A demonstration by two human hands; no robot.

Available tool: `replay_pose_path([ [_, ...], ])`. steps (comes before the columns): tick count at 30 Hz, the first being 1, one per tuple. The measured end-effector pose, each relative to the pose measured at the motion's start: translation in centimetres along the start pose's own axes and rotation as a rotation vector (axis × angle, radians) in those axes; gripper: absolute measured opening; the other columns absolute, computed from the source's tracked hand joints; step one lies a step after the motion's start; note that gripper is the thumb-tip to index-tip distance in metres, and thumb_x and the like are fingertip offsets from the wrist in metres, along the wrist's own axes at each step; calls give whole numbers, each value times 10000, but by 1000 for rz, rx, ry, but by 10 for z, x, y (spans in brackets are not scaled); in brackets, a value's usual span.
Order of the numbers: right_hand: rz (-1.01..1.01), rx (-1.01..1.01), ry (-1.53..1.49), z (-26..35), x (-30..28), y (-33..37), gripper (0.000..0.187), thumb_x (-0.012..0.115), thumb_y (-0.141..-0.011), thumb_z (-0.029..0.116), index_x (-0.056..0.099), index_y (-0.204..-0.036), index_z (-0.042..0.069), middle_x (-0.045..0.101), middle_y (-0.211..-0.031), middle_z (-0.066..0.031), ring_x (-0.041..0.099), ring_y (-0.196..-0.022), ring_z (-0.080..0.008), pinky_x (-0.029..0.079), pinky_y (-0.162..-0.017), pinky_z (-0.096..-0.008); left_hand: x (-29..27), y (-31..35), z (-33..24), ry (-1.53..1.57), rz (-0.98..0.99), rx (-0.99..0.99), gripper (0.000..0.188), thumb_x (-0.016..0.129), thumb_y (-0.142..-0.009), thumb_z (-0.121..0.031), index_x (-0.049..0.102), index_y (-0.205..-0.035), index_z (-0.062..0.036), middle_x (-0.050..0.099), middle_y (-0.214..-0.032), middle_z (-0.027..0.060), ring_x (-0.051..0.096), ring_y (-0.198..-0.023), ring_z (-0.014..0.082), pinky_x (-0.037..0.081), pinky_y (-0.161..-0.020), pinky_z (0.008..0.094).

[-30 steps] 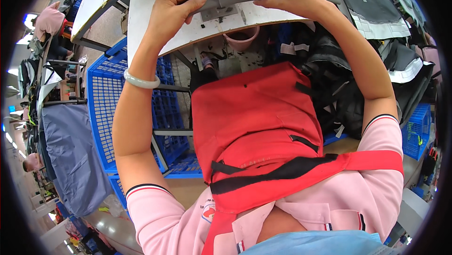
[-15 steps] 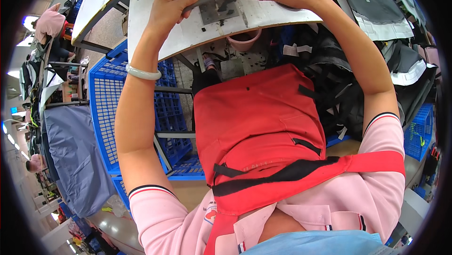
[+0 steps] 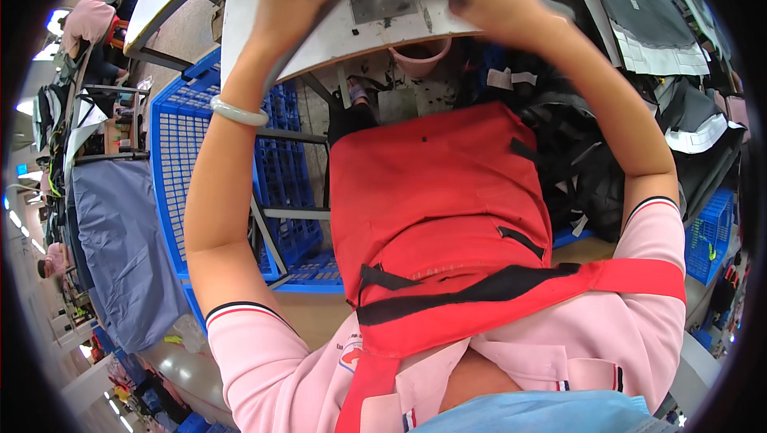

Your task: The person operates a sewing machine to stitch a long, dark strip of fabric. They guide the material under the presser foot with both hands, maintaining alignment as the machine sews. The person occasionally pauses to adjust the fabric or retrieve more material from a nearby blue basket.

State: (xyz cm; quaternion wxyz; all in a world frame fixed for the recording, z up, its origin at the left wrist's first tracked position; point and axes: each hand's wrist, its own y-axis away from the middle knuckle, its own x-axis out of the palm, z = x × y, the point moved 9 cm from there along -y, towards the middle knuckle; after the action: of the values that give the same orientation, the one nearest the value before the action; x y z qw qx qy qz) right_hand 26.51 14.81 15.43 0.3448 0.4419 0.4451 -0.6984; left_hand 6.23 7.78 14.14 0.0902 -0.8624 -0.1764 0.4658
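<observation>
Over the white table, my left hand (image 3: 294,11) is closed on a dark grey fabric strip (image 3: 300,51), one part of which trails down beside my wrist. My right hand (image 3: 499,3) is smeared by motion; its fingers look closed on the blurred strip, which spans the space between both hands. Below them a dark metal plate (image 3: 383,3) is set into the white tabletop (image 3: 319,49), with black scraps around it. The exact edges of the strip are too blurred to follow.
A red apron (image 3: 435,173) covers my lap. Blue plastic crates (image 3: 180,185) stand at the left, and a pink bin (image 3: 419,61) is under the table. Black fabric pieces (image 3: 587,113) pile up at the right, by grey-and-white panels (image 3: 639,17). Another person (image 3: 84,17) sits far left.
Both hands have come slightly nearer, with the right hand moving fast to the right and downward. The strip has shifted with them, and a part now hangs beside my left wrist.
</observation>
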Motion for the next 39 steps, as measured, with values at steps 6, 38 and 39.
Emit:
replay_pose_path([
  [6, -250, -506, 321, 159, 96, 28, 206, 629, -749, 154, 635, -927, 50, 678, -839, -84, 664, -858, -243, 529, -827, -368, 60, 4, -126, 273, 170, 199, 221, 667, -880, -181, 720, -913, 31, 702, -742, 68, 612, -649, 137, 476, -615, 282],
  [38, 73, 169, -1, -53, -27, -22, 812, 747, -787, 401, 442, -1347, -103, 598, -1180, -334, 576, -1135, -445, 467, -953, -445, 25, -19, -10, 510, 136, -187, 368, 719, -876, -250, 700, -1123, 23, 633, -681, 38, 446, -527, 57, 361, -512, 212],
  [39, 66, 163, 1, -54, -28, -23, 817, 750, -785, 401, 442, -1347, -106, 596, -1187, -335, 574, -1140, -443, 466, -956, -444, 25, -20, -10, 520, 128, -192, 365, 711, -888, -243, 692, -1138, 22, 623, -685, 29, 427, -526, 51, 341, -517, 201],
])
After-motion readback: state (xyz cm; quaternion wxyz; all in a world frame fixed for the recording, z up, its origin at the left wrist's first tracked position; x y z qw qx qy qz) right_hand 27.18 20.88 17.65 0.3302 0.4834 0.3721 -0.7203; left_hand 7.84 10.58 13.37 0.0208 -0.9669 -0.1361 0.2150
